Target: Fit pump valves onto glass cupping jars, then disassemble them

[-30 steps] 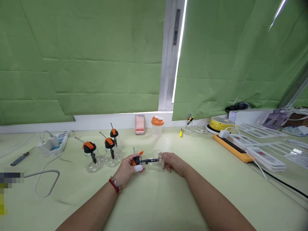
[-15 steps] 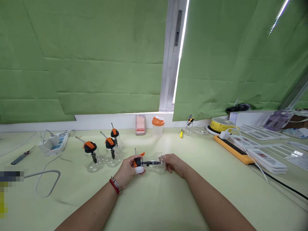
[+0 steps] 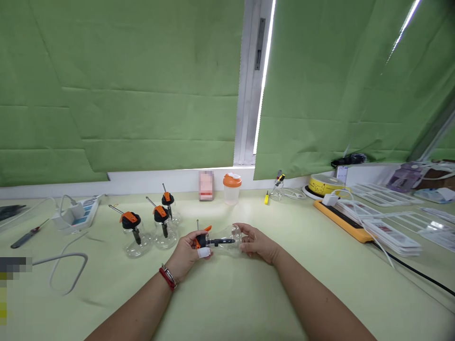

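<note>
A clear glass bottle (image 3: 227, 237) with a black and orange cap lies sideways between my hands, a dark tube inside it. My left hand (image 3: 187, 253), its thumb wrapped in white, is closed on the cap end. The fingers of my right hand (image 3: 258, 242) curve round the bottle's wide base. To the left stand three similar bottles with orange and black tops: a front one (image 3: 137, 241), a middle one (image 3: 165, 232) and a rear one (image 3: 170, 203).
An orange-lidded cup (image 3: 232, 189) and a pink box (image 3: 206, 185) stand by the wall. Left are a power strip (image 3: 83, 215) and a screwdriver (image 3: 30, 234). Right are a yellow tool (image 3: 266, 198), a yellow round tin (image 3: 325, 184), an orange strip (image 3: 341, 221) and white trays (image 3: 394, 237).
The fingers of my right hand have shifted and spread further round the bottle's base. My left hand keeps its hold on the cap end. The whole view has moved slightly.
</note>
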Motion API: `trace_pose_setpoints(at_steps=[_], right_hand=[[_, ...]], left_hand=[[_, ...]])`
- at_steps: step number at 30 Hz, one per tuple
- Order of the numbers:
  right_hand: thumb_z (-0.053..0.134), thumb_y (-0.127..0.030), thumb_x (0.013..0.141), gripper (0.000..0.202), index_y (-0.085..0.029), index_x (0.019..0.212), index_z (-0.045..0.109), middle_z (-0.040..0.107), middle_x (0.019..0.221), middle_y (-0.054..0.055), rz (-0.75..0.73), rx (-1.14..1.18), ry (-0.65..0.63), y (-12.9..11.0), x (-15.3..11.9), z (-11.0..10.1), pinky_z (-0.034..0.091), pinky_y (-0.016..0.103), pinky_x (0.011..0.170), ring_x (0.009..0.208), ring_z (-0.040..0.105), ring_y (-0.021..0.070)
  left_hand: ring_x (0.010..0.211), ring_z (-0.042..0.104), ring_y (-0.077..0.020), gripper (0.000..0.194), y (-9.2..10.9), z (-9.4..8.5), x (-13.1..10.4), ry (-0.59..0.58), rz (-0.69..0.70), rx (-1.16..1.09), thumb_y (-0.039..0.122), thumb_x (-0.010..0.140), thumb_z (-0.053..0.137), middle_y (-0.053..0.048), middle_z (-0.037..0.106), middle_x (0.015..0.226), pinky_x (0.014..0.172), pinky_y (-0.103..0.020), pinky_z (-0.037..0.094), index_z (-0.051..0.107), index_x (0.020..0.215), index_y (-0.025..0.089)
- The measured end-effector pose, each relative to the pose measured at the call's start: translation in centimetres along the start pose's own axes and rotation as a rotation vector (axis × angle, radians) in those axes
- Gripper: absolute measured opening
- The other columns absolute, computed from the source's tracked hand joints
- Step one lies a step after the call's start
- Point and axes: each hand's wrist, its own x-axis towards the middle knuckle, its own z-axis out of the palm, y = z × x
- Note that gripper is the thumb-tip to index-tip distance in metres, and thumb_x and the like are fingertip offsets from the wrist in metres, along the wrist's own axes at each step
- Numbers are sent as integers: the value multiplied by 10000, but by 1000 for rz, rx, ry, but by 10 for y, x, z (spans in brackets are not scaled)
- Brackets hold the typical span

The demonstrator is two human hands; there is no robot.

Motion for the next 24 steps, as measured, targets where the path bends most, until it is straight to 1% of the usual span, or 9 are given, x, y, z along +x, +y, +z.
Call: trace_pose_setpoints(at_steps=[1, 3, 7, 11, 14, 18, 21, 23, 24], right_hand=[[793, -337, 590, 709, -277, 1229, 491, 482, 1226, 68, 3, -9, -1, 0, 0, 0, 377, 172, 428, 695, 536, 104], [776, -351, 614, 646, -244, 1197, 520, 529, 1136, 66, 14, -17, 3, 1, 1, 0, 360, 171, 422, 655, 519, 94], [730, -431, 656, 551, -180, 1119, 569, 586, 910, 47, 27, -37, 8, 0, 3, 2, 328, 181, 414, 582, 487, 88], [674, -490, 693, 416, -154, 933, 626, 581, 714, 17, 35, -88, 13, -1, 3, 3, 298, 192, 413, 528, 465, 87], [610, -532, 736, 402, -149, 856, 631, 559, 611, -2, 50, -116, 20, -2, 3, 4, 272, 202, 408, 463, 424, 77], [483, -597, 805, 481, -138, 784, 622, 546, 549, -7, 74, -151, 30, 0, 5, 4, 268, 213, 419, 401, 372, 62], [419, -626, 826, 539, -130, 770, 621, 548, 546, -1, 83, -151, 50, 2, 6, 4, 283, 215, 431, 396, 370, 59], [436, -641, 808, 547, -131, 830, 631, 570, 602, 13, 70, -129, 55, 3, 6, 3, 301, 213, 431, 428, 400, 68], [480, -636, 787, 533, -139, 908, 630, 597, 687, 29, 54, -106, 52, 4, 5, 3, 311, 210, 428, 463, 429, 74]], left_hand=[[632, 580, -127, 527, 1, 0, 0, 5, -4, 6, 162, 478, 843, 36, 574, 743, 627, -313, 528, 650, 968, 171], [604, 587, -127, 538, 3, 2, -2, 0, -14, 15, 174, 479, 843, 42, 571, 718, 610, -309, 523, 649, 981, 170], [580, 594, -128, 587, 7, 5, -4, -19, -15, 17, 200, 477, 844, 49, 564, 701, 590, -302, 516, 650, 1030, 180], [596, 595, -128, 591, 9, 6, -5, -27, -24, 16, 205, 471, 846, 40, 575, 722, 595, -296, 515, 659, 1031, 180], [589, 598, -127, 589, 6, 4, -4, -39, -28, 22, 195, 486, 841, 41, 581, 719, 600, -295, 515, 650, 1042, 178], [595, 614, -140, 559, 3, 3, -2, -38, -26, 22, 186, 498, 837, 40, 589, 702, 602, -296, 515, 639, 1021, 167], [596, 620, -150, 549, 4, 3, -3, -28, -34, 11, 191, 491, 839, 36, 598, 696, 609, -311, 520, 641, 1003, 166], [600, 619, -150, 555, 5, 4, -3, -16, -36, 5, 188, 477, 843, 35, 604, 703, 619, -321, 526, 647, 996, 172], [606, 619, -150, 562, 6, 4, -3, -9, -37, 5, 184, 470, 845, 35, 604, 707, 621, -323, 528, 649, 996, 175]])
